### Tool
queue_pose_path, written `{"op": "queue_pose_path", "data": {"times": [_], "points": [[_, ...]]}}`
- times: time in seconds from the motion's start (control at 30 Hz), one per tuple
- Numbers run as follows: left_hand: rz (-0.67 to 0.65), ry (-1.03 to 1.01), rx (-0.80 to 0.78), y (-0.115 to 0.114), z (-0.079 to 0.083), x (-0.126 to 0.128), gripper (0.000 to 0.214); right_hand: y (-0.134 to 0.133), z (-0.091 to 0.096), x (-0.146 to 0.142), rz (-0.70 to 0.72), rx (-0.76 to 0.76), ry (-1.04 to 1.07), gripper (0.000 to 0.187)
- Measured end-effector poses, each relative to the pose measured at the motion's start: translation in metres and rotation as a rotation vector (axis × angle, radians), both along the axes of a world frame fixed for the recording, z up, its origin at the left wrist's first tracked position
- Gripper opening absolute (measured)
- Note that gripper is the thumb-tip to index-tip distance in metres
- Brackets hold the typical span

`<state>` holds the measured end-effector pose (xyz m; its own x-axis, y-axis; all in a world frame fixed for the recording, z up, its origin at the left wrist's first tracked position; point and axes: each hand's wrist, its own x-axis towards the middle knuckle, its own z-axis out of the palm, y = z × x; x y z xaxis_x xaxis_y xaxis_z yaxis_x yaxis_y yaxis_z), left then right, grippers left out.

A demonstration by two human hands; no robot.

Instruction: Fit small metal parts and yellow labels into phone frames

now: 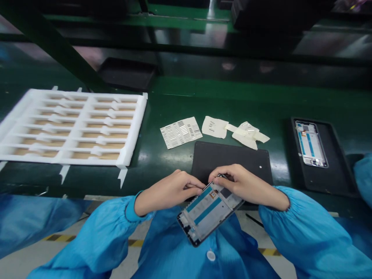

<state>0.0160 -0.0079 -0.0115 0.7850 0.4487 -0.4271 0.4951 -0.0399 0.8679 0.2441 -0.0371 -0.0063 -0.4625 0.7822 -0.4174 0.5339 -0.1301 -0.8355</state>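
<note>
My two hands meet over a phone frame (207,212) with blue strips, held tilted above my lap at the bench's near edge. My right hand (241,183) grips the frame's upper end with curled fingers. My left hand (171,190) pinches at the same upper end from the left, fingers pressed together. What the fingertips press on is too small to make out. Both arms wear blue sleeves. A black mat (232,157) lies on the green bench just behind my hands.
A white foam tray (132,128) with slotted rows sits at the left. A label sheet (180,132) and pale backing papers (232,130) lie behind the mat. At right, a black tray (334,162) holds another phone frame (310,144). A blue sleeve (363,174) shows at the far right.
</note>
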Motion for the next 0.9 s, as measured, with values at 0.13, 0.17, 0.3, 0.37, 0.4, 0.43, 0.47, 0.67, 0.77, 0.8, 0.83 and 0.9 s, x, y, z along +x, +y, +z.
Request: {"op": "queue_pose_path", "data": {"times": [0.13,0.17,0.3,0.37,0.4,0.43,0.47,0.67,0.77,0.8,0.83,0.9], "points": [[-0.021,-0.012,-0.006,-0.001,0.003,0.0004,0.03,-0.0005,0.001,-0.001,0.012,-0.002,0.003,0.022],[-0.021,-0.015,-0.007,-0.0016,0.0031,0.0004,0.03,-0.0009,0.0011,-0.0011,0.011,0.003,0.004,0.022],[-0.016,-0.027,0.01,-0.0041,0.0021,0.0001,0.029,-0.0021,0.0016,-0.0007,0.011,0.01,0.013,0.023],[-0.012,-0.031,0.024,-0.005,0.0018,-0.0002,0.029,-0.0022,0.0022,-0.0002,0.009,0.017,0.017,0.023],[-0.012,-0.034,0.021,-0.0052,0.0019,-0.0003,0.029,-0.0021,0.0025,0.0002,0.007,0.02,0.021,0.023],[-0.012,-0.037,0.012,-0.0053,0.0021,-0.0005,0.029,-0.002,0.0029,0.0005,0.006,0.022,0.025,0.023],[-0.014,-0.039,-0.001,-0.0052,0.0025,-0.0006,0.029,-0.0019,0.0033,0.0007,0.008,0.021,0.028,0.023],[-0.033,-0.042,-0.005,-0.0039,0.0042,-0.0002,0.028,-0.0013,0.0046,0.0008,0.015,0.007,0.006,0.023],[-0.042,-0.033,0.039,-0.005,0.0038,0.001,0.028,-0.0018,0.004,0.0007,0.016,0.007,-0.009,0.023],[-0.047,-0.03,0.066,-0.0059,0.0037,0.0017,0.028,-0.0021,0.0036,0.0007,0.019,0.007,-0.013,0.024],[-0.054,-0.025,0.099,-0.007,0.0036,0.0024,0.028,-0.0026,0.0033,0.0007,0.02,0.01,-0.018,0.024],[-0.069,-0.005,0.177,-0.0097,0.0037,0.004,0.028,-0.0037,0.0029,0.0005,0.02,0.025,-0.02,0.024]]}}
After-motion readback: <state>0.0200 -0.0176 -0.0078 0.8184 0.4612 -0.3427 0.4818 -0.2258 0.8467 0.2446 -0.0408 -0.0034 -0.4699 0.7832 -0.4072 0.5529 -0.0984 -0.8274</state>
